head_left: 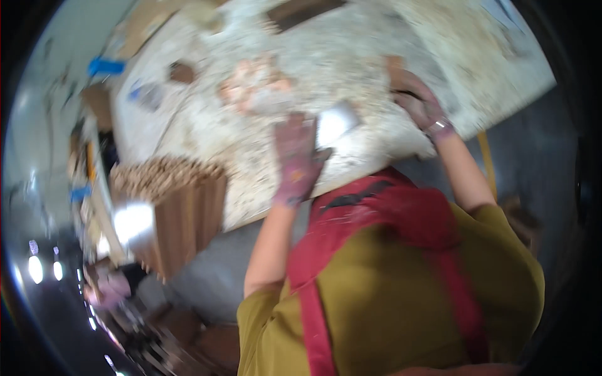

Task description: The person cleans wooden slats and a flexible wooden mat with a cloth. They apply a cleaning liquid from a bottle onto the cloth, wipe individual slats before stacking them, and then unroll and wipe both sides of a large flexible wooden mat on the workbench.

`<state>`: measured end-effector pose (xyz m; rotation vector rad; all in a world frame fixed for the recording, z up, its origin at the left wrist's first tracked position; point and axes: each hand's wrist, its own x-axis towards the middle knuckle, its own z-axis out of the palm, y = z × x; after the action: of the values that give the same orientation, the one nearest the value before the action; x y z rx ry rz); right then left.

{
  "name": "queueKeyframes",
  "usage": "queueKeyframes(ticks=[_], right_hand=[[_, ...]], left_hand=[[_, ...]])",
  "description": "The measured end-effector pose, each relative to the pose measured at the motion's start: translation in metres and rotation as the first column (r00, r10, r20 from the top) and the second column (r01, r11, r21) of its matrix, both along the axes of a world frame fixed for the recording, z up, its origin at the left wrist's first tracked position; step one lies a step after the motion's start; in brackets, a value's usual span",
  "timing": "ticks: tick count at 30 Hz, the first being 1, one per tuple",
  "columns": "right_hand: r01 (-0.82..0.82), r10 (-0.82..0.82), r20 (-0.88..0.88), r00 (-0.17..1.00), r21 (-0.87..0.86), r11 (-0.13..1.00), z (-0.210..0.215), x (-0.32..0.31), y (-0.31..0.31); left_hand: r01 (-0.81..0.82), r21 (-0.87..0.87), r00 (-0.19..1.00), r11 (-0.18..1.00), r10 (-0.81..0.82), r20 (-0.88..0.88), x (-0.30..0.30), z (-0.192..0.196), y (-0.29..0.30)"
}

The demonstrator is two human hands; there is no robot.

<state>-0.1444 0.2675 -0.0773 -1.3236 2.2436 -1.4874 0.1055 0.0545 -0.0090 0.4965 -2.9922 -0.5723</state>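
Observation:
The whole picture is smeared by motion. My left hand (297, 156), in a stained pinkish glove, lies flat with its fingers stretched over the pale, dusty worktable (207, 131). Right beside its fingertips is a bright, shiny rectangular piece (337, 123); its kind I cannot make out. Farther right, my gloved right hand (419, 103) is curled, with a small brown piece (394, 63), like wood, sticking out past its fingers. A pile of orange and whitish bits (258, 84) sits just beyond my left hand.
At the table's left front stands a large stack of brown wooden strips (188, 219). A dark brown block (304, 12) lies at the far side, a small brown piece (182, 72) at far left, near a blue object (106, 66). Another person (110, 288) is at lower left.

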Motion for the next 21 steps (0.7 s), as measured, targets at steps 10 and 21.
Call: queueKeyframes(ticks=[10,21], right_hand=[[0.138,0.312,0.904,0.293,-0.363,0.922,-0.033,-0.015,0.01],[0.071,0.338,0.925,0.173,-0.354,0.933,-0.02,-0.025,-0.002]], left_hand=[[-0.123,-0.195,0.97,0.973,0.076,-0.23,0.086,0.149,-0.026],[-0.667,0.084,0.655,0.74,0.636,-0.407,0.314,0.217,-0.19]])
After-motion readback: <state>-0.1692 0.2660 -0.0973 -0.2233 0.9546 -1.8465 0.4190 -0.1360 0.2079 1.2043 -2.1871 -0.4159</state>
